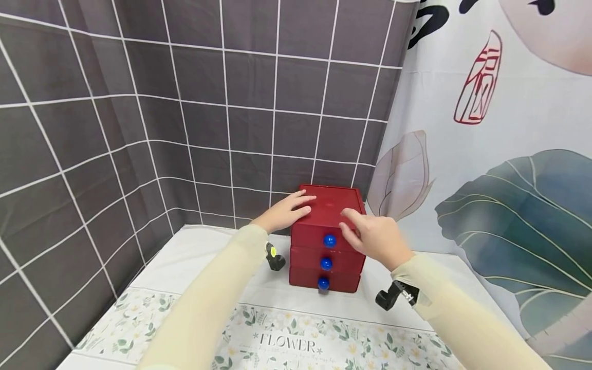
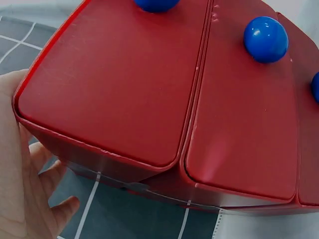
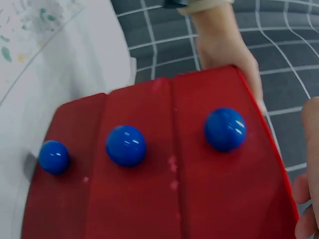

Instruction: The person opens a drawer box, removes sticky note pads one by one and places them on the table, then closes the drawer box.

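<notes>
A red cabinet with three stacked drawers, all pushed in, stands on the table. Each drawer front carries a round blue knob: top, middle and bottom. My left hand lies at the cabinet's upper left edge; in the left wrist view its fingers spread along the side, loosely bent. Over the front right part of the top is my right hand, thumb and forefinger apart with nothing between them. In the right wrist view, only part of that hand shows, beside the top edge.
The table has a white cover with a floral band along the front, lettered FLOWER. A dark gridded curtain hangs close behind and at left, a printed white one at right.
</notes>
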Demonstrator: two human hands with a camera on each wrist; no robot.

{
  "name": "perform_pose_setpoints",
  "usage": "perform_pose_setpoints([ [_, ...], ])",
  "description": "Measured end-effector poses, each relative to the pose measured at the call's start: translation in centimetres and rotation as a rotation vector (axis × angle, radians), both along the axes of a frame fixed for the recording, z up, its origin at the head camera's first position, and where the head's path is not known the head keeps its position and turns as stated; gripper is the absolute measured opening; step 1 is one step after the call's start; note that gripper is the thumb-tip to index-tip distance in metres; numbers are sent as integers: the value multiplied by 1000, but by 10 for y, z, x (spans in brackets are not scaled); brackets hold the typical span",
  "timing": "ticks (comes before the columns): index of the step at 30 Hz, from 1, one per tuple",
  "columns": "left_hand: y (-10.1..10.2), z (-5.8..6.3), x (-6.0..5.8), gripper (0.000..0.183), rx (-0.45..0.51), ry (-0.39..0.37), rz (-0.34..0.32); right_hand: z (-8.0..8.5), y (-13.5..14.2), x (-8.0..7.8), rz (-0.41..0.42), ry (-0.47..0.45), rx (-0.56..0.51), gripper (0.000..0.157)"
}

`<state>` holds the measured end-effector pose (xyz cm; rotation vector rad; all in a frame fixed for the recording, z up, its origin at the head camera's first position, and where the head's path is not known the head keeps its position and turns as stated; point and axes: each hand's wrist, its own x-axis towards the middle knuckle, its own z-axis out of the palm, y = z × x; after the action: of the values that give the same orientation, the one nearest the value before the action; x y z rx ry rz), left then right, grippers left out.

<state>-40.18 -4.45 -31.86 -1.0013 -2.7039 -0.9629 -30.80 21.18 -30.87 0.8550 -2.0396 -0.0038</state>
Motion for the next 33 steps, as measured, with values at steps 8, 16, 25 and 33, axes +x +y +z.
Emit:
perform_pose_setpoints([
  [8, 4, -7, -1, 44, 53, -120, -29, -22, -23, 2, 59, -103, 83, 38],
  [16, 7, -8, 0, 41, 64, -146, -25, -41, -28, -1, 57, -77, 151, 39],
  [25, 7, -8, -1, 41, 72, -153, -13, -47, -37, -4, -45, -98, 131, 32],
  [33, 7, -8, -2, 41, 64, -146, -20, -45, -40, -4, -46, -50, 102, 25],
])
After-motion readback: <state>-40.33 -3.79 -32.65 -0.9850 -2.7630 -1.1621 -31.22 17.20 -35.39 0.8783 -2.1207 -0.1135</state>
